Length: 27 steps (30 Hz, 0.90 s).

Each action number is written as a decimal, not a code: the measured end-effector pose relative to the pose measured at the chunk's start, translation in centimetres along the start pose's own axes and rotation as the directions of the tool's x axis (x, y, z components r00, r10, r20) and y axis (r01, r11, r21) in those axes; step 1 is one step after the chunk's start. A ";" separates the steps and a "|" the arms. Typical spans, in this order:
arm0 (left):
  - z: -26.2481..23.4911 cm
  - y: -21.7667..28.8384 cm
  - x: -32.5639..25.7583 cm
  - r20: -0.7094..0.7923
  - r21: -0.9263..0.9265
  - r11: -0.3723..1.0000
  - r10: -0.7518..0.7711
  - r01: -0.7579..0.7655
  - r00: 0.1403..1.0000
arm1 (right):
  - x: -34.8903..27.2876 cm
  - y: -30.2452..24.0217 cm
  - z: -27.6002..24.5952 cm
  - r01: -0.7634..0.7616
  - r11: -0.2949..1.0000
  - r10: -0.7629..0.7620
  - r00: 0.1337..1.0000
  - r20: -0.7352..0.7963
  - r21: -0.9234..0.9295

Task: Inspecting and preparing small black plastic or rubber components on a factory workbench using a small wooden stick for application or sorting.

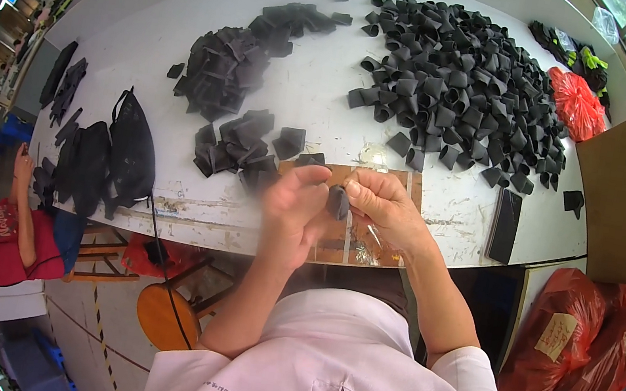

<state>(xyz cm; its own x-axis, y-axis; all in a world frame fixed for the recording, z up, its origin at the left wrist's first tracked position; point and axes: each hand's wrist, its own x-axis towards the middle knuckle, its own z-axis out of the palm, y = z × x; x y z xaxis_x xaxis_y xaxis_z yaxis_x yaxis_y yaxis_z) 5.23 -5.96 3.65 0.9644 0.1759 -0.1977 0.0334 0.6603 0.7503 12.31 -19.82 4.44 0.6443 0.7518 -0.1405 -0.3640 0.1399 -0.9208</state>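
Over the brown board at the table's front edge, my right hand (385,210) pinches a small dark fabric loop (338,202) between thumb and fingers. Close to the loop's left side is my left hand (295,211), blurred by motion, its fingers curved and apart with nothing visible in them. Flat black fabric pieces (227,67) lie in overlapping heaps to the far left, with a smaller group (237,141) nearer my left hand. A large pile of folded black loops (464,89) spreads across the far right of the white table (316,60).
A dark phone-like slab (504,225) lies right of the board. Black pouches (132,146) lie at left, with a cord hanging down. Red plastic bags (560,342) and a cardboard box (624,191) stand at right. A wooden stool (166,315) and a seated person (10,245) are at left.
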 end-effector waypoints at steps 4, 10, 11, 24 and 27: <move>0.4 0.5 0.9 0.264 0.685 0.410 0.631 -0.602 0.729 | 0.0 0.0 0.1 0.053 0.918 -0.135 0.973 -0.185 -0.393; 1.8 1.2 0.0 0.363 0.598 0.548 0.465 -0.585 0.807 | -1.8 -0.6 2.2 0.378 0.532 -0.692 0.710 -0.132 -0.758; 1.5 1.0 -0.2 0.290 0.481 0.674 0.481 -0.561 0.827 | -1.9 -0.7 2.2 0.359 0.587 -0.634 0.761 -0.137 -0.725; -0.2 0.2 -0.2 0.200 -0.082 0.955 0.294 -0.284 0.935 | -1.2 1.0 2.5 0.359 0.396 -0.760 0.645 -0.083 -0.845; 0.8 1.9 0.0 0.196 0.242 0.916 0.278 -0.321 0.940 | -1.4 0.7 2.5 0.328 0.448 -0.720 0.683 -0.119 -0.832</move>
<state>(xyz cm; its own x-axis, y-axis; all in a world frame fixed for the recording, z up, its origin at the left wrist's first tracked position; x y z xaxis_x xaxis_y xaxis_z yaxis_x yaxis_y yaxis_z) 5.46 -5.30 5.54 0.9676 0.2061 0.1461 -0.2156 0.3717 0.9030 9.52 -19.17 4.87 0.7823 0.3365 0.5242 0.6077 -0.2271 -0.7610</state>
